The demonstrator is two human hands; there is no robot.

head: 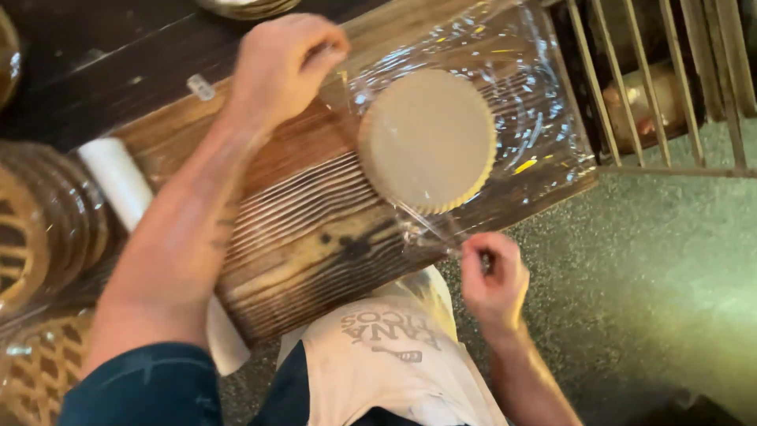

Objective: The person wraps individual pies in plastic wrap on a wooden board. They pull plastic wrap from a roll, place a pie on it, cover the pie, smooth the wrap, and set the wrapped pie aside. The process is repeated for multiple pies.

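At about 5 o'clock from the middle of the view, the right hand (pixel 493 274) is hanging just off the near edge of the wooden board (pixel 315 237), its fingers pinched shut on the near edge of a sheet of clear plastic wrap (pixel 528 118). Just below, at 6 o'clock, a white apron (pixel 386 355) with dark print is covering the person's front, and the speckled green floor (pixel 654 268) is spreading out toward 3 o'clock.

The board is lying slantwise on the dark tabletop (pixel 102 63), and the wrap is lying spread over its right end. On the wrap, at roughly 1 o'clock from the middle, 1 round tan disc with a fluted rim (pixel 427 140) is lying flat.

At 9 o'clock a white roll (pixel 118 181) is lying just beside the board's left end, with woven round baskets (pixel 47 237) stacked beyond it at the left edge.

Farther off, at 11 o'clock, the left hand (pixel 284 67) is clenched, gripping the far edge of the wrap just beside the disc. At 2 o'clock a railing of thin bars (pixel 670 87) is standing past the board's right end.
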